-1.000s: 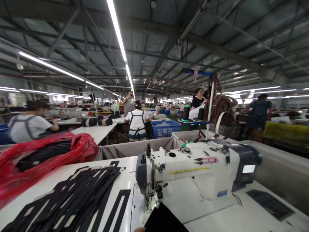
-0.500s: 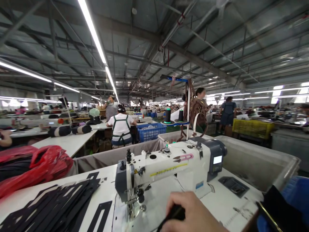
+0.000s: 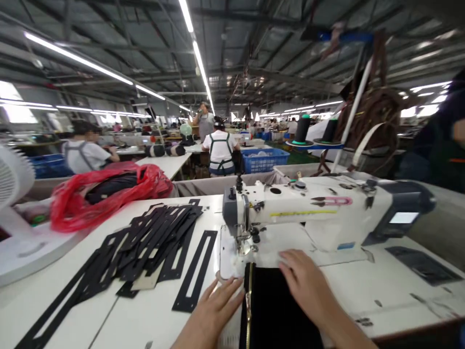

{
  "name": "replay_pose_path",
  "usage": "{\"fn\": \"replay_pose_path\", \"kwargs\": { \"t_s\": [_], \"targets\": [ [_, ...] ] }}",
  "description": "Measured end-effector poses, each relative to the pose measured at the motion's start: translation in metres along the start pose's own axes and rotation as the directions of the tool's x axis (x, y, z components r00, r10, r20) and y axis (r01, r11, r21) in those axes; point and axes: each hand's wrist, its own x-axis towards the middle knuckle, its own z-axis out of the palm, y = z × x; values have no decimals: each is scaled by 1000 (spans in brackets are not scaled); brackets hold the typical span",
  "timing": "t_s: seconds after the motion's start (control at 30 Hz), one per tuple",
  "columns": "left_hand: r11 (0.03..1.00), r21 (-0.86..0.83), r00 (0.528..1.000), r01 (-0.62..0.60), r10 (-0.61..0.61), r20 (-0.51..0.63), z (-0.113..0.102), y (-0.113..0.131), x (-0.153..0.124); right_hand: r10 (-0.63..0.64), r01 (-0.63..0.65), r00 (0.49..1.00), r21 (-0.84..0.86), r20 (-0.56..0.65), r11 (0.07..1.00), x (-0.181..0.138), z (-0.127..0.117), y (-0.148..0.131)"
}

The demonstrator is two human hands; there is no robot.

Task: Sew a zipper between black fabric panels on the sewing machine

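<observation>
A black fabric piece (image 3: 278, 310) with a gold-toothed zipper (image 3: 248, 310) along its left side lies flat on the sewing table. Its far edge is just short of the needle area of a white sewing machine (image 3: 312, 208). My left hand (image 3: 217, 312) rests at the zipper side, fingers stretched out and fingertips at the fabric's edge. Over the right edge lies my right hand (image 3: 308, 286), palm down with its fingers extended. Left of the fabric sits a black frame-shaped strip (image 3: 188, 286) with a long slot.
A heap of similar black slotted strips (image 3: 152, 242) covers the table's left part. Behind it lies a red plastic bag (image 3: 109, 194) of dark material. A white fan (image 3: 14, 194) stands far left. Thread cones (image 3: 302, 130) rise behind the machine. Co-workers sit and stand beyond.
The view has swung left and down. My right hand, closed on something black before, now lies flat on the fabric. My left hand has come into view, and the zippered fabric now lies before the machine.
</observation>
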Motion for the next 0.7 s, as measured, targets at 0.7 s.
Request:
{"fn": "replay_pose_path", "kwargs": {
  "t_s": [0.7],
  "targets": [
    [968, 250, 993, -28, -3, 120, -1, -25, 32, 254, -254, 967, -13, -25, 967, 40, 38, 50]
  ]
}}
